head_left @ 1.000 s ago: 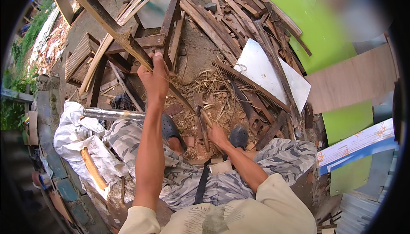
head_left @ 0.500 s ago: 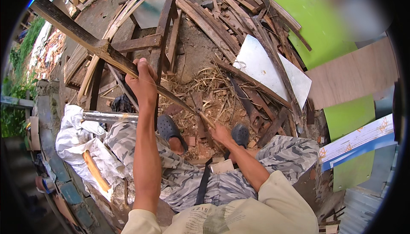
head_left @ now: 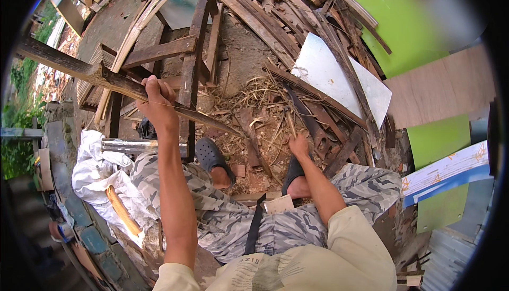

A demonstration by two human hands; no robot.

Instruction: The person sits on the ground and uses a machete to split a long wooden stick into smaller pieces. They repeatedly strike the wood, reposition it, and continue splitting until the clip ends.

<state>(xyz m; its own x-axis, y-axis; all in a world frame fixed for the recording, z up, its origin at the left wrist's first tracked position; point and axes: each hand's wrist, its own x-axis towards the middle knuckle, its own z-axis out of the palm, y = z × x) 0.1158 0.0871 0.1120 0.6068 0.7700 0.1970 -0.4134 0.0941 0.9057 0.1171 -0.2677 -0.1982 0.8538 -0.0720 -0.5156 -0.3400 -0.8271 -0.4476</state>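
The fingers of the left hand [head_left: 155, 102] were curled tight around a long, dark, weathered strip of split wood [head_left: 106, 79], gripping it near its middle with the arm stretched out in front. The strip ran from the upper left, where it was thick and rough, down to a thin pointed end [head_left: 233, 132] over the litter of pale shavings and straw [head_left: 260, 105] on the ground. The right hand [head_left: 298, 145] reached low to the ground, its fingers closed around a narrow light-coloured sliver of wood [head_left: 290, 124] standing up out of the shavings. The long strip looked stiff and fairly heavy at its thick end, splintery along the edges, so a firm hold near the balance point, clear of the sharp tip, seemed the safest grip. Below the hands sat the person's knees in grey camouflage trousers [head_left: 222, 206] and two dark rubber clogs [head_left: 211, 155]. A metal pipe [head_left: 138, 145] lay across a crumpled white sack [head_left: 95, 171] on the left. Further out lay a rough wooden frame [head_left: 191, 52], scattered old planks, a pale grey sheet [head_left: 328, 73], and bright green panels [head_left: 403, 20].
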